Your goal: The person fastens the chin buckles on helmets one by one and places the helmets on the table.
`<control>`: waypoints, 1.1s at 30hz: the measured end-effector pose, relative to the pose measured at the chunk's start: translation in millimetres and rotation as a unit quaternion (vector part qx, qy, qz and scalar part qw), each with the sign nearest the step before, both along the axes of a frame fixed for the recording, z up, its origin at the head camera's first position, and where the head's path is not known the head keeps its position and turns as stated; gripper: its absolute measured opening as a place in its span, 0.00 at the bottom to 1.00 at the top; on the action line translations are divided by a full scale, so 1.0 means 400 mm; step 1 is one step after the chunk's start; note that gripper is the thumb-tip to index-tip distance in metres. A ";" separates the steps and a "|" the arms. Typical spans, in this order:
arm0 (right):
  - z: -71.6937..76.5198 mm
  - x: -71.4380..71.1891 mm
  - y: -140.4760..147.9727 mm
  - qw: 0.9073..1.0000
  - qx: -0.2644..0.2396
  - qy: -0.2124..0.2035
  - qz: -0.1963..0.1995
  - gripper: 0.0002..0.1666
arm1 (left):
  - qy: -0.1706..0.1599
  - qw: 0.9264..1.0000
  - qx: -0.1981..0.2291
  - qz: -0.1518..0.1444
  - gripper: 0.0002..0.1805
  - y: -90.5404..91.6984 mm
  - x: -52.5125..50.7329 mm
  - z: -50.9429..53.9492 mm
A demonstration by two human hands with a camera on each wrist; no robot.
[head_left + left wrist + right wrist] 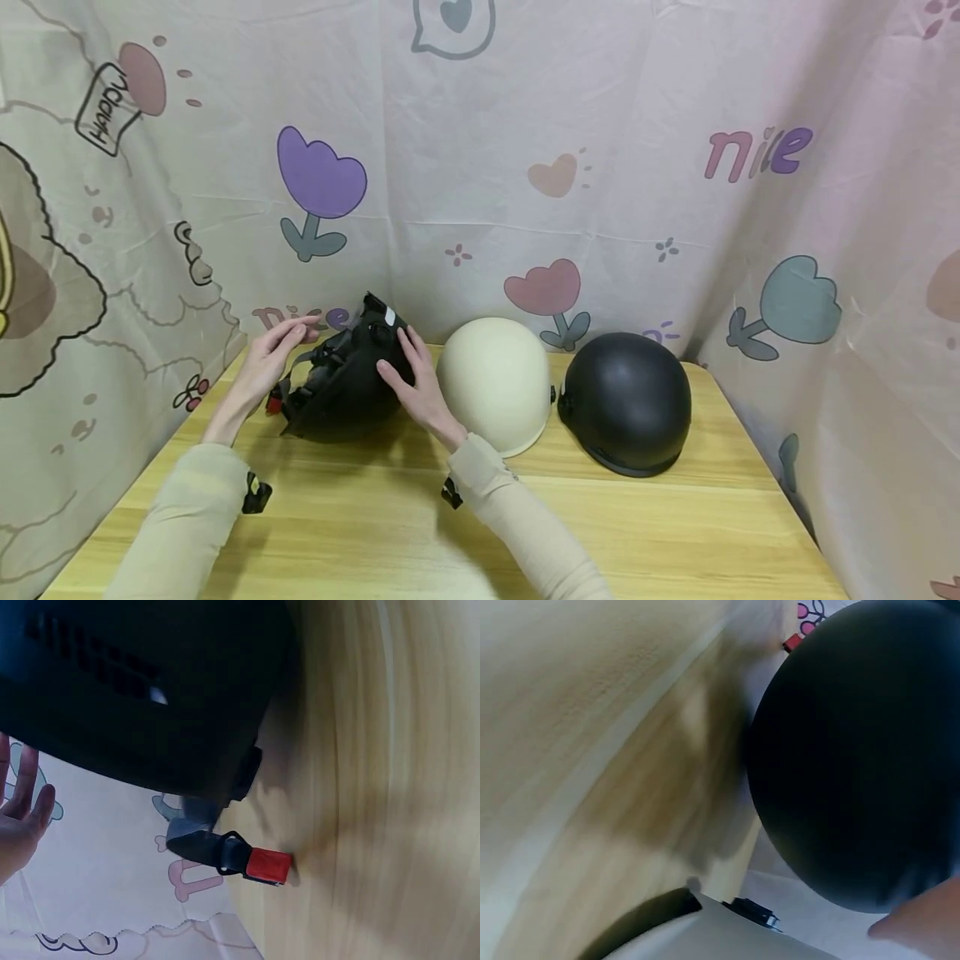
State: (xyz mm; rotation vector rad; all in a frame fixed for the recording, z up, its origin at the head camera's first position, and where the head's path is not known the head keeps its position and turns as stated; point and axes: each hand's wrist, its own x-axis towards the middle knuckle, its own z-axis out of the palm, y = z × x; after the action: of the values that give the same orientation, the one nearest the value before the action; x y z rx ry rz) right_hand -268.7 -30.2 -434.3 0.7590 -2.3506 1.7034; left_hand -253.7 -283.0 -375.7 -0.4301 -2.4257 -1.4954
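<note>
A black helmet point(352, 404) lies tipped on the left part of the table, its hollow side and straps turned to the left. The right hand point(422, 387) rests on its rounded shell, thumb and fingers spread apart. At the helmet's open side is the left hand point(273, 358). In the left wrist view a gap shows between that hand point(19, 821) and the helmet's rim. A strap with a red buckle point(268, 865) hangs from the helmet down to the tabletop. Part of the right hand point(922, 919) shows against the shell in the right wrist view.
A cream helmet point(491, 387) stands just right of the right hand, and a second black helmet point(630, 404) stands beyond it. All are on a wooden table point(360, 533). Behind hangs a printed curtain point(450, 150).
</note>
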 end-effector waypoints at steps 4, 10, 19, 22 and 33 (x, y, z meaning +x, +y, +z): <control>0.010 0.007 -0.002 0.999 0.025 -0.019 -0.039 0.59 | -0.004 1.000 -0.002 0.000 0.25 0.001 -0.004 -0.006; 0.015 0.014 -0.004 0.998 0.033 -0.036 -0.045 0.60 | -0.004 1.000 -0.007 -0.007 0.27 -0.004 -0.004 -0.010; 0.001 0.014 -0.004 1.000 0.009 -0.016 0.011 0.53 | 0.012 1.000 -0.011 -0.013 0.26 -0.010 -0.004 -0.023; -0.008 0.012 -0.001 1.000 0.014 -0.012 0.020 0.50 | 0.019 1.000 -0.008 -0.014 0.25 -0.011 -0.006 -0.028; -0.037 -0.004 0.000 0.998 0.049 0.031 0.000 0.38 | 0.033 0.999 0.011 -0.014 0.23 -0.020 -0.005 -0.036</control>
State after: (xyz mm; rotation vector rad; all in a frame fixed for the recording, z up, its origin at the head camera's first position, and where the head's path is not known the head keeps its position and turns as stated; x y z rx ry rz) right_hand -270.3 -30.2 -449.3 0.8141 -2.4070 1.5500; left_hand -255.7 -291.0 -390.1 -0.5044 -2.3606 -1.4926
